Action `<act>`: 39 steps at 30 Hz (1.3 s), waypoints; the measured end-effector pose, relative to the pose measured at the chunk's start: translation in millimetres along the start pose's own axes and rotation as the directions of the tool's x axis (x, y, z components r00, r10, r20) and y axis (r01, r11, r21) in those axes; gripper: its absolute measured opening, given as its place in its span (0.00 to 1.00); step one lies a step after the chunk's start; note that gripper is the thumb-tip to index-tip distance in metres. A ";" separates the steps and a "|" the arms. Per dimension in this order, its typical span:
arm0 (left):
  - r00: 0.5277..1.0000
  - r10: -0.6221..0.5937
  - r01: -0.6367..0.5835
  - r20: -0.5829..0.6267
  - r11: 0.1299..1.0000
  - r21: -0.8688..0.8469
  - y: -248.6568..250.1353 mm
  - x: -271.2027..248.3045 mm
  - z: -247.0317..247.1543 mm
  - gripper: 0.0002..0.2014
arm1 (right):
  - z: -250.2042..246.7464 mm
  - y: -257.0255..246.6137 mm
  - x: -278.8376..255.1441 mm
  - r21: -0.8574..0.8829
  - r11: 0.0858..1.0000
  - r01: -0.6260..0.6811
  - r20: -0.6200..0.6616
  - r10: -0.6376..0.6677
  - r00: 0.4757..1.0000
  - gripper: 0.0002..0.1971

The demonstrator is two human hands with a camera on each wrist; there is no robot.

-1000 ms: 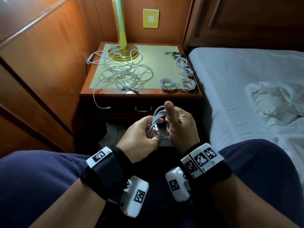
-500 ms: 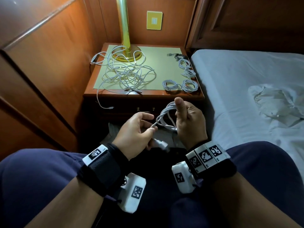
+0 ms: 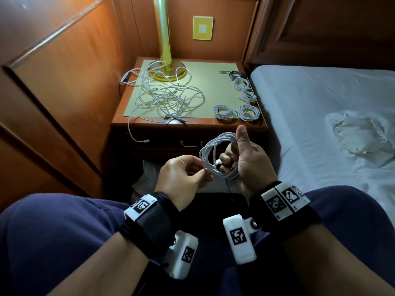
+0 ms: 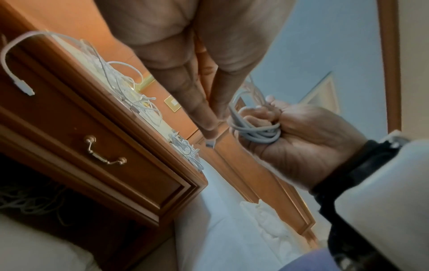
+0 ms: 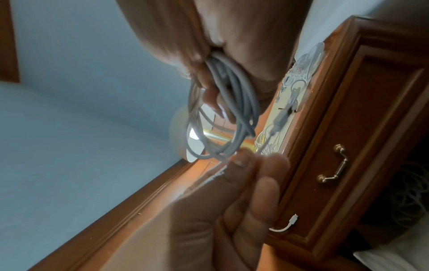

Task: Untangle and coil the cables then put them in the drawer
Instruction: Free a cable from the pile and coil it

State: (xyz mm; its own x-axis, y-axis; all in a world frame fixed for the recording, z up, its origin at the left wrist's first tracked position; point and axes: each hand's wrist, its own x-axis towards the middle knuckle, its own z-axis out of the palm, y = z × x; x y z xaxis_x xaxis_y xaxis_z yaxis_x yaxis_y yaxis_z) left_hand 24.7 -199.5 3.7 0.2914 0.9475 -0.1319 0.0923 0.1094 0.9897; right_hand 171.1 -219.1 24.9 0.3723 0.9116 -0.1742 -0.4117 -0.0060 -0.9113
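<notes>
A white cable coil [image 3: 213, 150] hangs in my right hand [image 3: 229, 160], whose fingers curl through the loops with the thumb pointing up. My left hand [image 3: 206, 173] pinches a loose strand of that cable at the coil's left side. In the left wrist view my left fingertips [image 4: 206, 119] meet just beside the coil [image 4: 255, 133]. The right wrist view shows the coil [image 5: 223, 110] hanging from my right fingers. A tangled heap of white cables [image 3: 166, 101] lies on the nightstand [image 3: 235, 122]. The drawer [image 3: 166, 146] below it is closed.
Several coiled cables [image 3: 224, 112] lie along the nightstand's right side. A brass lamp base [image 3: 166, 71] stands at the back. One cable end [image 3: 145, 141] dangles over the drawer front. The bed [image 3: 310, 124] is on the right and a wooden wall [image 3: 64, 92] on the left.
My right hand has lifted the coil and its loops have spread wider. My left hand, which pulled the plug end downward half a second ago, now pinches the cable beside the coil.
</notes>
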 end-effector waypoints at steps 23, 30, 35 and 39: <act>0.972 0.050 -0.047 0.232 0.999 -0.020 5.9 2.2 -6.2 0.10 | -7.4 3.4 2.6 -0.467 0.881 0.079 0.082 -0.045 0.996 0.26; 0.969 0.042 -0.078 0.243 0.987 0.141 4.9 4.2 -15.0 0.03 | -14.0 -3.7 2.6 -0.556 0.812 0.178 0.227 -0.058 0.972 0.24; 0.993 0.078 -0.063 0.086 0.985 -0.161 5.9 7.8 -12.1 0.06 | -18.8 -6.7 7.5 -0.439 0.886 0.150 0.168 -0.082 0.982 0.20; 0.991 0.075 -0.052 0.107 0.978 -0.204 3.1 14.9 -12.2 0.09 | -22.0 -6.8 11.1 -0.441 0.883 0.162 0.178 -0.091 0.980 0.20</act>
State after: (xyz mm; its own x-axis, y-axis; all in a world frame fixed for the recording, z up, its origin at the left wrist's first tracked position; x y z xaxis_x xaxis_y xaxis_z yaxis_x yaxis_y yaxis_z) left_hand 17.7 -181.4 5.5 0.3975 0.9154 -0.0628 -0.1186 0.1192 0.9858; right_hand 196.4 -218.0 21.0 0.2542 0.9669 -0.0214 0.0637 -0.0388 -0.9972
